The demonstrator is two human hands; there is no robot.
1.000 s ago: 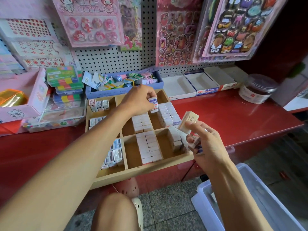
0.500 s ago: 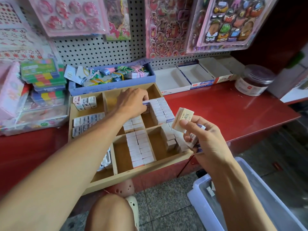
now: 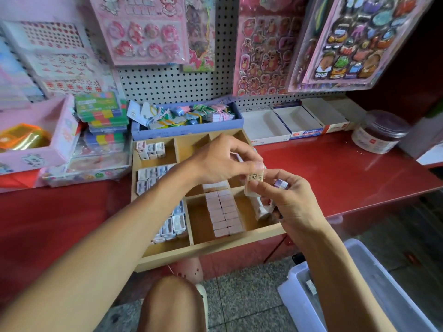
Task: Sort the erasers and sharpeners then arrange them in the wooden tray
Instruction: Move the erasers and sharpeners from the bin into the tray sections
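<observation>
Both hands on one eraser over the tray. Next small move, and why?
Probably the left hand takes the cream eraser from the right hand and sets it in the wooden tray. Left thumb and fingers already pinch its top; the right hand holds more pieces, and eraser rows sit just below.

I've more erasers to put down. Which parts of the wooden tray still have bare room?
Bare: the wooden tray's two back compartments behind the left hand, and the strip left of the front eraser rows. Crowded: the sharpeners at front left.
</observation>
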